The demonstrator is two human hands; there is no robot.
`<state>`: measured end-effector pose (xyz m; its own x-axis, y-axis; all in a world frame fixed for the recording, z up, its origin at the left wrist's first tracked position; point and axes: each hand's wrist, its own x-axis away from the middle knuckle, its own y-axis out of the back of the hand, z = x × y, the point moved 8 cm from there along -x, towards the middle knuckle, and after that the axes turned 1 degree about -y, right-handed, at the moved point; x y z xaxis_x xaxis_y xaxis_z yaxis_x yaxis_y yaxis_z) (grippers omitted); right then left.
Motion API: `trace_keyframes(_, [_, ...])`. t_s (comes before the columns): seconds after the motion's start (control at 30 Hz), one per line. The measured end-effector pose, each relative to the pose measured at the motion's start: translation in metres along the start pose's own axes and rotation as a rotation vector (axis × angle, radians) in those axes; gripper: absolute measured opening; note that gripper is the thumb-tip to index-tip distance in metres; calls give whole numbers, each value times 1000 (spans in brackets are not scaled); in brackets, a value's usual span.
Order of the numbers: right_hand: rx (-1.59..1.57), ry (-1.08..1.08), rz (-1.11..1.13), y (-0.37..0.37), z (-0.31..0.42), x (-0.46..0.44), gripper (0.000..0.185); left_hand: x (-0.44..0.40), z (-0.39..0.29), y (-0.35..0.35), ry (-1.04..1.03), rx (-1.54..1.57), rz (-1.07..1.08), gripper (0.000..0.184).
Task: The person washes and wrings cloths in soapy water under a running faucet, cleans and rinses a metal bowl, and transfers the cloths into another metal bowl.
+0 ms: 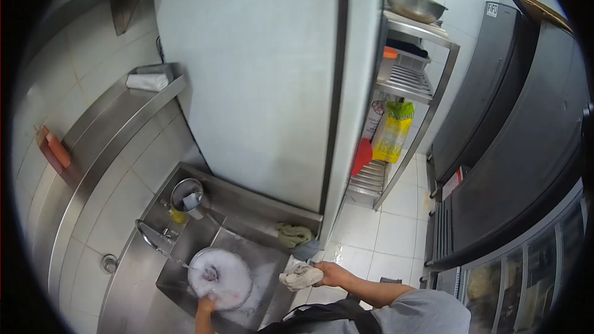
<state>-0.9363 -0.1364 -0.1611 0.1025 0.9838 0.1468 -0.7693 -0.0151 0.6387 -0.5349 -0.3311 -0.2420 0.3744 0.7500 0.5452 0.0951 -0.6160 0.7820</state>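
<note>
While the left hand [207, 303] lies at the near edge of a round basin [250, 286] in the lower left part of the frame, the right hand [330, 274] is closed around a pale cloth [301, 276] at the bottom centre. The left fingers touch the rim and the foam; how far they are bent I cannot tell, because they are partly hidden. The basin stands inside the metal sink [176, 284], filled with white foam [230, 270], and more suds lie on the sink bottom beside it. The tap [146, 235] bends over from the left. Behind the sink, a metal pot [195, 211] stands just beside a small yellow bottle [177, 216], and a green cloth [294, 235] lies on the surface near the sink's right corner.

As for writing, the label [492, 8] on the dark cabinet [473, 80], in the upper right, clearly reads "FIFO". On the metal rack [443, 77], a yellow bag [395, 133] carries dark letters near its top, but I cannot read them with certainty. The sheet [374, 117] to its left also has print, too small for reading.
</note>
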Motion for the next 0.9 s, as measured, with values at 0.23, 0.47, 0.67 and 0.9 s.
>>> trace_keyframes(0.23, [48,-233,-205,105,-159,126,47,-5,-211,-7,-362,152,-319,40])
trace_keyframes(0.47, [194,-806,-296,164,-310,282,50,-4,-431,-177,-623,109,793,51])
trace_keyframes(0.67, [220,-1177,-333,164,-402,398,53,2,-674,-29,-1077,-84,48,43])
trace_keyframes(0.9, [179,-1298,-535,161,-425,463,41,88,-923,236,-1648,577,-876,22])
